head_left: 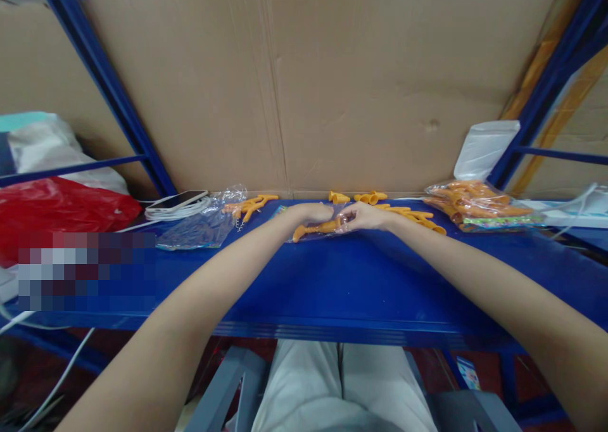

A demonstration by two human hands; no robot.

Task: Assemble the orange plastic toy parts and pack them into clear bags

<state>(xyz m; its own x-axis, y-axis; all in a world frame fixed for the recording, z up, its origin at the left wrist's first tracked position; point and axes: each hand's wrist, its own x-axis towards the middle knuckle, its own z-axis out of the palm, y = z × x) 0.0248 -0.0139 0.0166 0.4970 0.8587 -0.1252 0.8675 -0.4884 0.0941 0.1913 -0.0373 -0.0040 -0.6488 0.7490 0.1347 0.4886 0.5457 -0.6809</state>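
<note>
A slender orange plastic piece (pixel 316 228) lies at the middle of the blue bench (pixel 346 286), inside a clear plastic bag (pixel 289 238), between the person's two hands. Its long axis runs mostly left to right, roughly along the front edge of the bench, with a slight slant: the knobbed left end points left and a little toward the person, while the other end points right and slightly away, reaching the right hand (pixel 357 216). That hand has its fingers curled in, pinching the bag at this end. The left hand (pixel 319 213) rests on the bag just behind the piece; its fingertips are hidden, so whether it grips cannot be told. Behind the right wrist, long orange pieces (pixel 418 216) lie side by side, their right ends slanting toward the person. Orange cups (pixel 339 197) sit near the cardboard (pixel 332 102) at the back. Well to the right is a filled bag (pixel 475 205) of orange parts; to the left, branched orange pieces (pixel 254 205) lie beside flat clear bags (pixel 202 226).
</note>
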